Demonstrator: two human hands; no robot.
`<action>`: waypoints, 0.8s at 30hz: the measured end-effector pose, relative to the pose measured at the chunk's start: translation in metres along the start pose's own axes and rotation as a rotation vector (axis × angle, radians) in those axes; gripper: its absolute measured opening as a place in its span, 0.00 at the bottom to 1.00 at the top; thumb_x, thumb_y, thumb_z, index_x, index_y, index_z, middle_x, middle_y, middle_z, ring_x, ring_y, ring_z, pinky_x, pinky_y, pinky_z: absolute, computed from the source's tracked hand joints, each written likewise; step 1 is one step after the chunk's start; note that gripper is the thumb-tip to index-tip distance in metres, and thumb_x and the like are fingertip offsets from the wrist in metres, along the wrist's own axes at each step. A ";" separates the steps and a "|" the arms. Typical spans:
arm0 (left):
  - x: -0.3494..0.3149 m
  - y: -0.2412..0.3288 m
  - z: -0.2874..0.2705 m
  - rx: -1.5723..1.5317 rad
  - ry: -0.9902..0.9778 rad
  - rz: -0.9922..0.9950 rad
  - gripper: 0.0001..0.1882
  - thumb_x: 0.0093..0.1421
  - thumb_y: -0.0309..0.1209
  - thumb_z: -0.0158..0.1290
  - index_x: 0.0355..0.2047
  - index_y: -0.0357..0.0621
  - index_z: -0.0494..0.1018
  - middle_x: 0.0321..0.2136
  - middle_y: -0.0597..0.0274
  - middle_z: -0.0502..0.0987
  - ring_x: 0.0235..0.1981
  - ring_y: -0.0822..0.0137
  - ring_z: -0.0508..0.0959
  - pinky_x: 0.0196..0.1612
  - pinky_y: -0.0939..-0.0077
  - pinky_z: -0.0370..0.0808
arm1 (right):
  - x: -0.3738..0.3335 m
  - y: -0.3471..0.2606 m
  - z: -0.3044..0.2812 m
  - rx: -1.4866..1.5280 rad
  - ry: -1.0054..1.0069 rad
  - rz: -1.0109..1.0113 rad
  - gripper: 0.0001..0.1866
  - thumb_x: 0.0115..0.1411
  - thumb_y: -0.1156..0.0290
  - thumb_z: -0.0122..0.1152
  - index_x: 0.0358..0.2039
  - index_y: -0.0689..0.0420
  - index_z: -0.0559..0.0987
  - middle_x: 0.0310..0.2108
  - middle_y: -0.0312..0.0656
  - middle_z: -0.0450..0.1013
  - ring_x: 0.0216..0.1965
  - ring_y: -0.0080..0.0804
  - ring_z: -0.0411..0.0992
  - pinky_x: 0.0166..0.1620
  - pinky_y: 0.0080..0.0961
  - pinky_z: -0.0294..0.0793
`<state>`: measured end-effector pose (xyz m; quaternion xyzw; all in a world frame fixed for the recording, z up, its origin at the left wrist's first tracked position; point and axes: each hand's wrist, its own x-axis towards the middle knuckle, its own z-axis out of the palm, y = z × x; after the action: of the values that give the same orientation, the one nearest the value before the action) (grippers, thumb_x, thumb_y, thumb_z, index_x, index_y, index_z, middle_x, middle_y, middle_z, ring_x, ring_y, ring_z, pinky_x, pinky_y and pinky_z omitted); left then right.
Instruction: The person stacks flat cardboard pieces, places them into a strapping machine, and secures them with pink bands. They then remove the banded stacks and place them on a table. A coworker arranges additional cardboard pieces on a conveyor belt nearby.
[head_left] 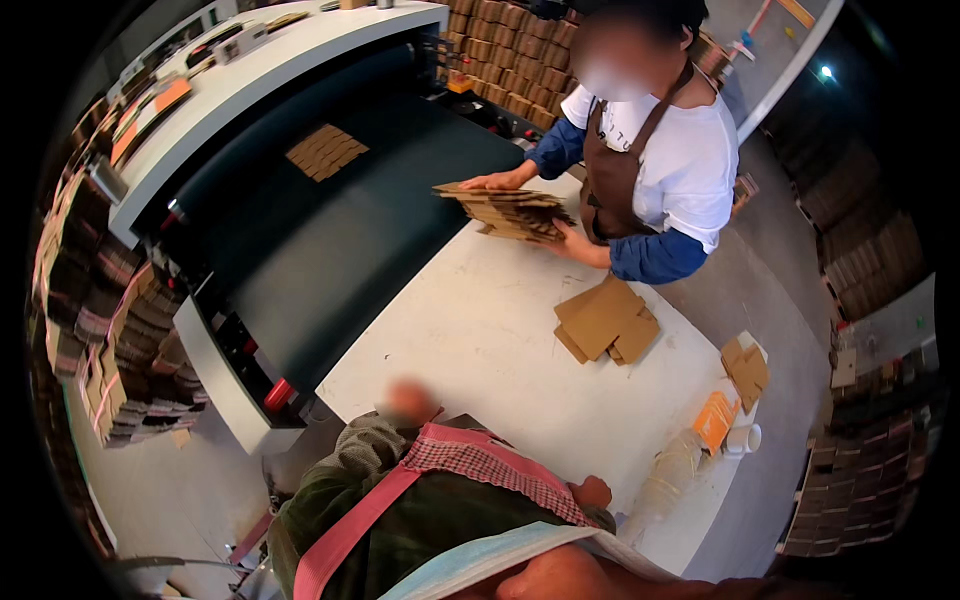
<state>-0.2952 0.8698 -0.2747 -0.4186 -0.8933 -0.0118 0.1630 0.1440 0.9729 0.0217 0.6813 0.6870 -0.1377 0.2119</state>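
Note:
My left hand (408, 402) is at the near left edge of the white table (470, 320), too blurred for its fingers to show. Close to the table's near edge, my right hand (592, 492) is curled into a loose fist, and nothing shows in it. A small pile of flat brown cardboard pieces (607, 320) lies on the table in front of a co-worker. That person, in a brown apron, holds a stack of folded cardboard pieces (505, 208) between two hands above the table's far end.
A machine with a wide dark conveyor belt (330, 240) adjoins the table's left side, with cardboard (328, 152) lying on it. A clear plastic bottle (668, 468), an orange packet (714, 420) and a white tape roll (742, 440) sit near the right edge. Cardboard stacks (140, 350) stand at left.

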 end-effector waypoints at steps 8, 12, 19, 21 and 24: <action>0.071 -0.012 -0.201 -0.132 -0.491 0.160 0.22 0.59 0.42 0.45 0.48 0.39 0.68 0.45 0.44 0.70 0.47 0.47 0.70 0.50 0.45 0.65 | -0.007 0.005 0.005 0.035 0.003 0.048 0.30 0.43 0.47 0.67 0.37 0.61 0.76 0.39 0.51 0.72 0.40 0.45 0.73 0.41 0.38 0.74; 0.069 -0.015 -0.194 -0.066 -0.499 0.166 0.22 0.58 0.43 0.46 0.46 0.38 0.70 0.43 0.44 0.72 0.45 0.46 0.72 0.49 0.44 0.66 | -0.009 0.002 0.006 0.062 0.027 0.057 0.31 0.43 0.47 0.67 0.37 0.62 0.76 0.39 0.51 0.71 0.41 0.44 0.72 0.39 0.37 0.75; 0.050 -0.018 -0.154 0.053 -0.458 0.182 0.31 0.53 0.54 0.48 0.44 0.38 0.71 0.42 0.42 0.72 0.45 0.44 0.72 0.47 0.41 0.66 | -0.012 0.003 0.007 0.064 0.073 0.034 0.29 0.44 0.48 0.65 0.36 0.63 0.76 0.37 0.51 0.71 0.40 0.45 0.72 0.41 0.37 0.74; 0.072 -0.010 -0.204 -0.050 -0.612 0.257 0.41 0.47 0.64 0.49 0.45 0.37 0.70 0.44 0.41 0.70 0.47 0.43 0.70 0.48 0.39 0.64 | -0.014 0.005 0.007 0.061 0.083 0.049 0.29 0.44 0.48 0.65 0.36 0.63 0.76 0.37 0.51 0.71 0.40 0.45 0.72 0.41 0.37 0.74; 0.035 -0.052 -0.104 -0.117 -0.309 0.303 0.52 0.38 0.73 0.47 0.48 0.38 0.68 0.47 0.40 0.68 0.48 0.41 0.68 0.50 0.37 0.60 | -0.015 -0.002 0.005 0.075 0.078 0.002 0.30 0.44 0.49 0.66 0.37 0.63 0.76 0.38 0.52 0.71 0.40 0.45 0.72 0.41 0.37 0.74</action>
<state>-0.3261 0.8456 -0.1596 -0.5536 -0.8324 0.0251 -0.0003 0.1422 0.9571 0.0248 0.6944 0.6883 -0.1364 0.1595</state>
